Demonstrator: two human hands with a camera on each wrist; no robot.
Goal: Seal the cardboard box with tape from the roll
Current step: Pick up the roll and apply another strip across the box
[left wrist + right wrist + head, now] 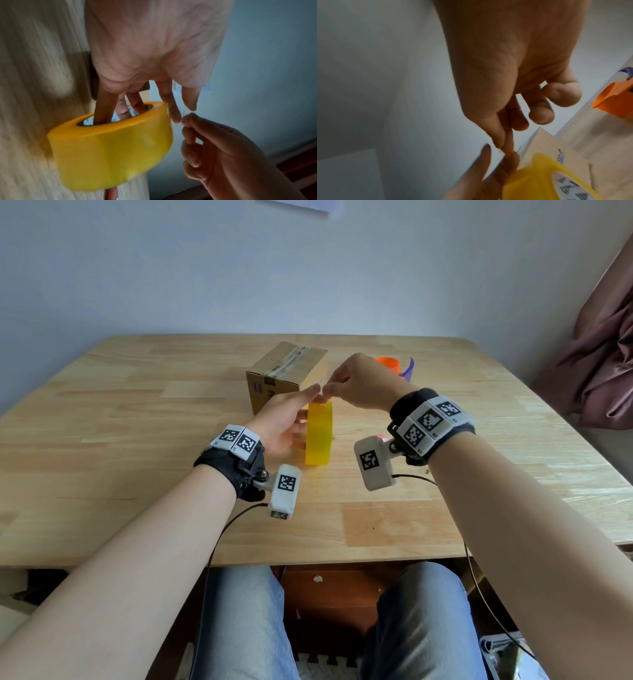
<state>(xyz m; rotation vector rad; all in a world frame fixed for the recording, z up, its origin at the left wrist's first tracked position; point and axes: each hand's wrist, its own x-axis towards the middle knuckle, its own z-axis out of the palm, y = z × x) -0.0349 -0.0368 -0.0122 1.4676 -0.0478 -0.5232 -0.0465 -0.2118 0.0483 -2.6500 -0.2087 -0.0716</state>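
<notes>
A yellow tape roll (319,436) stands on edge near the table's middle, just in front of the cardboard box (284,371). My left hand (284,419) holds the roll, with several fingers (130,106) pushed through its core; forefinger and thumb reach past the roll's (111,146) rim. My right hand (359,385) hovers above the roll and pinches the loose tape end (320,383) between thumb and forefinger. In the right wrist view the pinching right hand (503,135) meets the left fingertips beside the roll (539,180). The box (556,148) carries an old strip of tape along its top seam.
An orange holder (388,362) with a purple part (409,369) sits behind my right hand at the back right. The wooden table (137,440) ends at a wall behind the box. Pink fabric (599,354) hangs off the right side.
</notes>
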